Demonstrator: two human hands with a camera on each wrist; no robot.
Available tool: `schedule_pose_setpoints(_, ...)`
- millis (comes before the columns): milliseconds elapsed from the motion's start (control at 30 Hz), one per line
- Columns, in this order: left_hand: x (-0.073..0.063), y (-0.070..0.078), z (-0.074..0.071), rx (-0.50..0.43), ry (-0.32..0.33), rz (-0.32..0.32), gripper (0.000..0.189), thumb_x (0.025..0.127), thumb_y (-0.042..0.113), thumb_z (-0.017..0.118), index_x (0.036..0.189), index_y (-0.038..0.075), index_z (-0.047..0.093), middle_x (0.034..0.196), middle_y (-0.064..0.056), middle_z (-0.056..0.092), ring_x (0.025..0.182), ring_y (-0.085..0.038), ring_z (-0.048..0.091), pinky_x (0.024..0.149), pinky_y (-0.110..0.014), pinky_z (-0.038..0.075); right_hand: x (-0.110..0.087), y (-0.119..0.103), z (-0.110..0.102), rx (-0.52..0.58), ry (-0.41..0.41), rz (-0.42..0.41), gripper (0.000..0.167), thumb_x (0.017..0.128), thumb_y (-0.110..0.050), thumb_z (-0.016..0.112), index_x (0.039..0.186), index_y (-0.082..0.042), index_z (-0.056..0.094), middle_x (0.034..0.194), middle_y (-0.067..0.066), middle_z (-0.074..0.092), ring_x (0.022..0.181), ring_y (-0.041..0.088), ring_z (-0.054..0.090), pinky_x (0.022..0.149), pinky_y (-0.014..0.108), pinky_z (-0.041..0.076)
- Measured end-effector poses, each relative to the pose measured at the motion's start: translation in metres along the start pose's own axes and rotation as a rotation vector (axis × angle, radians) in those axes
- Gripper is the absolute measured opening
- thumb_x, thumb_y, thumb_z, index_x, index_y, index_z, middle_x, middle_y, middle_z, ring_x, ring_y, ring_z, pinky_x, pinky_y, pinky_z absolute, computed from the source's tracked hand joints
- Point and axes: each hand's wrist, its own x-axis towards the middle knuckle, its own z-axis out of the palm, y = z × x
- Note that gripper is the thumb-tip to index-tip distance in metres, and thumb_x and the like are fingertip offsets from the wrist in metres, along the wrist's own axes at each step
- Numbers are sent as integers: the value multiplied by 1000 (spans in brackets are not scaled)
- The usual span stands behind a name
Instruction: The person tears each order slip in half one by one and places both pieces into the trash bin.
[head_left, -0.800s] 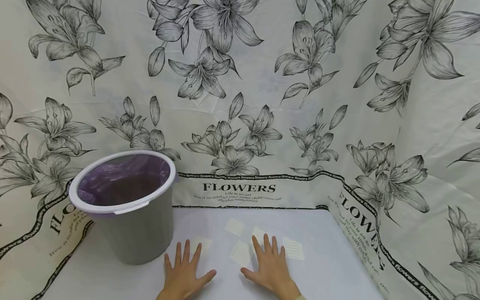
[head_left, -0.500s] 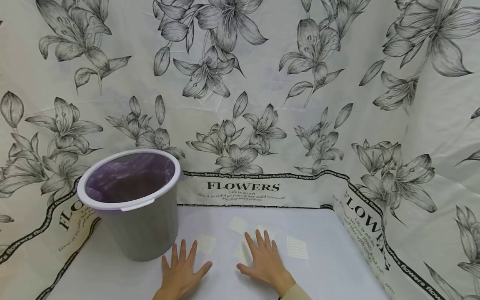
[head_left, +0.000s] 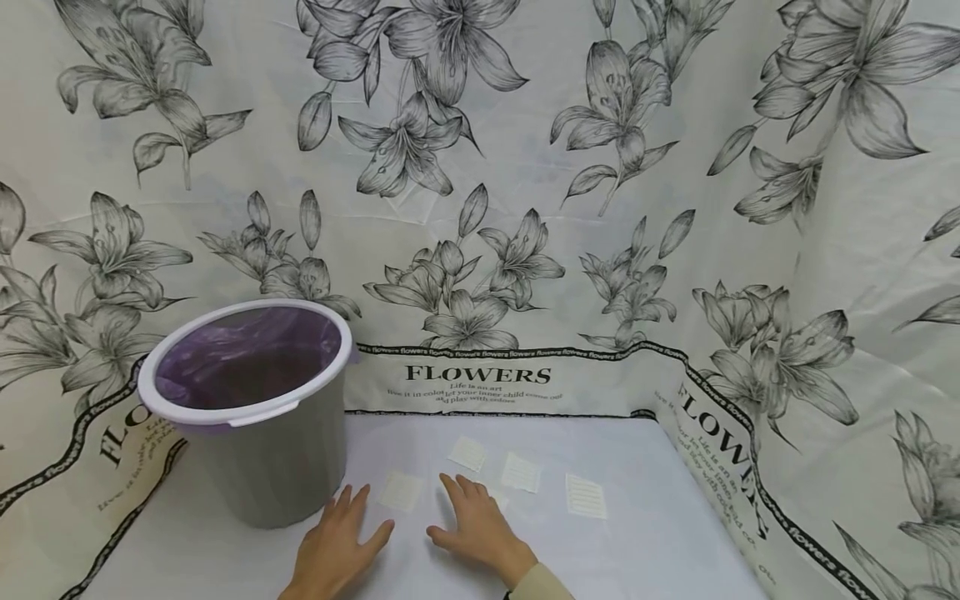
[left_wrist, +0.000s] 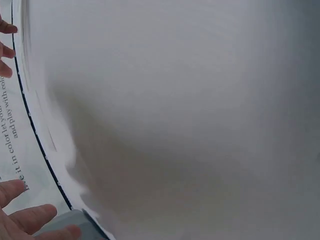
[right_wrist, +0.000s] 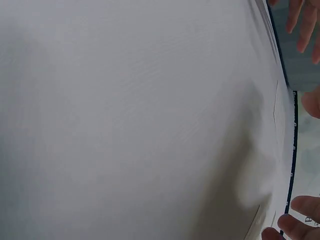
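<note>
Gripping nothing with left hand or right hand, just holding relaxed, spread fingers low over white table. Showing grey bin upright just beyond left hand, with purple liner inside. Showing flat pale square just beyond gap between hands, second square mostly hidden behind right hand, three more squares past that hand or off right, and floral cloth behind all.

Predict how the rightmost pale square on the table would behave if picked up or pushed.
The rightmost pale square looks thin and lies flat, so it is probably light and perhaps awkward to pinch. Pushed, it would likely slide on the white tabletop rather than roll or tip. Its stiffness I cannot tell.
</note>
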Motion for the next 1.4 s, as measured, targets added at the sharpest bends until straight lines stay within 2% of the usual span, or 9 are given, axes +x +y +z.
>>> schedule_pose_setpoints(100,-4,-9,-2,-4,1,-21,81,92,70,59,145,8,57,149,-28,52,135,-54,48,93,-71,49,11,-10,8,69,-6,2,78,91,-50,69,152,-6,45,147,22,54,131,43,54,102,61,49)
schedule_pose_setpoints(267,-11,-24,-3,2,23,-29,81,89,71,62,142,10,60,144,-24,59,129,-48,57,92,-68,51,34,-21,16,220,-22,96,69,94,-41,69,149,-3,48,141,20,58,128,38,57,106,53,50)
schedule_pose_setpoints(367,-16,-29,-5,5,45,-22,79,88,70,64,141,10,62,138,-19,64,122,-44,62,92,-65,53,48,-25,20,271,-33,135,59,93,-32,71,140,0,56,127,19,62,114,33,62,96,48,55)
schedule_pose_setpoints(467,-18,-32,-7,7,56,-18,79,88,70,64,139,11,63,131,-15,68,116,-41,65,89,-63,54,61,-25,24,273,-50,135,50,91,-26,72,132,2,62,114,15,63,99,26,61,85,41,55)
schedule_pose_setpoints(600,-20,-33,-8,-23,44,-30,78,89,70,64,139,10,63,129,-15,68,114,-42,65,89,-62,54,73,-19,26,297,-54,143,45,91,-18,71,129,4,62,109,14,60,95,23,58,84,41,53)
schedule_pose_setpoints(867,-25,-42,-11,-91,29,-97,76,93,68,60,143,11,60,139,-18,64,125,-45,60,96,-65,51,78,-5,23,356,-67,174,38,88,-9,71,121,8,64,102,15,59,93,26,57,84,46,52)
schedule_pose_setpoints(1133,-24,-43,-13,-110,68,-97,72,90,63,67,138,10,64,135,-18,66,121,-44,62,97,-63,52,83,-1,24,379,-96,175,30,90,-13,75,114,2,68,103,11,61,93,23,56,85,46,52)
schedule_pose_setpoints(1300,-15,-36,-12,-125,35,-116,71,89,60,70,138,10,63,137,-17,65,125,-44,60,98,-64,51,88,-4,24,380,-121,171,24,89,-12,77,109,0,69,95,6,59,85,19,53,75,37,48)
schedule_pose_setpoints(1400,-10,-32,-12,-137,34,-105,68,89,57,72,138,11,63,137,-17,65,126,-44,59,98,-64,51,91,-7,23,386,-138,178,21,88,-10,80,103,0,70,88,4,57,79,16,50,68,31,44)
